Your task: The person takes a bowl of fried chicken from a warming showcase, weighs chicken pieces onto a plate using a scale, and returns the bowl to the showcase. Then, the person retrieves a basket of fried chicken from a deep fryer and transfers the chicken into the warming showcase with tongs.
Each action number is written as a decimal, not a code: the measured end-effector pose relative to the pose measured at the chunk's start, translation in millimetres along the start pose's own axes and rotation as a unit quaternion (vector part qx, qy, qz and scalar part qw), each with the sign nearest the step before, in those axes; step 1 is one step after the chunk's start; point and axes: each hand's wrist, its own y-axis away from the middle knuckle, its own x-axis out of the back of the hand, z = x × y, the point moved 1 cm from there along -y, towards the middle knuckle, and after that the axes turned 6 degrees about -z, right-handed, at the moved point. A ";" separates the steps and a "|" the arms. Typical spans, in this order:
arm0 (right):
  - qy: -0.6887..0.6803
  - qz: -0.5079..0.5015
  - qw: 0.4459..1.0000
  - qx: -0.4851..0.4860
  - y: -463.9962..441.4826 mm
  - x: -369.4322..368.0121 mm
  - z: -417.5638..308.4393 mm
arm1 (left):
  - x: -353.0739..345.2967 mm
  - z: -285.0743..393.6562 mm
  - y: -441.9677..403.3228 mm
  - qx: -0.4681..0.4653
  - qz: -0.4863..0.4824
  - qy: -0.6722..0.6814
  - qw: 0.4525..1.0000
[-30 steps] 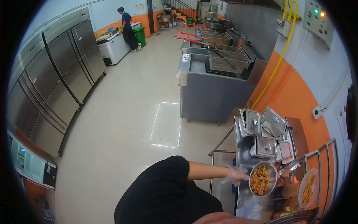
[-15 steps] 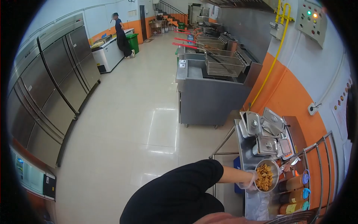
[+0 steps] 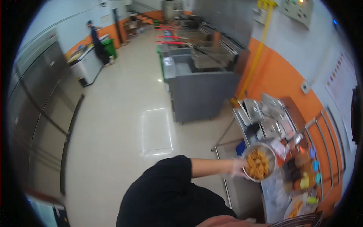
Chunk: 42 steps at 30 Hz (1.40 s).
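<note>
My left hand (image 3: 238,168), in a clear plastic glove, grips the left rim of a round metal bowl (image 3: 273,153). Small golden-brown fried pieces (image 3: 257,165) fill much of the bowl; their exact kind is hard to tell. The bowl is over the near part of a steel table (image 3: 273,186); whether it rests on it, I cannot tell. Clear plastic film (image 3: 280,193) lies just below the bowl. My right hand is out of sight.
Lidded steel pans (image 3: 270,126) stand at the table's far end. Sauce bottles (image 3: 302,181) line its right side by a metal rack (image 3: 321,151). Ahead is a fryer station (image 3: 200,94). Tall steel refrigerators (image 3: 41,102) stand left; another person (image 3: 99,47) is by a white chest freezer (image 3: 86,68).
The view has turned and shifted, blurring the scene. My left hand and the bowl have moved up and left in the picture. A plate of food now shows at the lower right.
</note>
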 end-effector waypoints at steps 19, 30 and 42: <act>-0.171 0.164 0.970 -0.059 205.9 -4.9 102.6 | -18.9 -39.7 -2.8 0.126 0.108 -0.301 0.939; -0.165 0.425 0.890 0.015 196.2 6.5 229.1 | 29.3 -143.5 -168.2 0.429 0.025 -0.303 0.851; -0.070 0.595 0.794 0.104 170.5 -28.6 275.0 | 168.0 -194.2 -308.8 0.593 -0.069 -0.277 0.753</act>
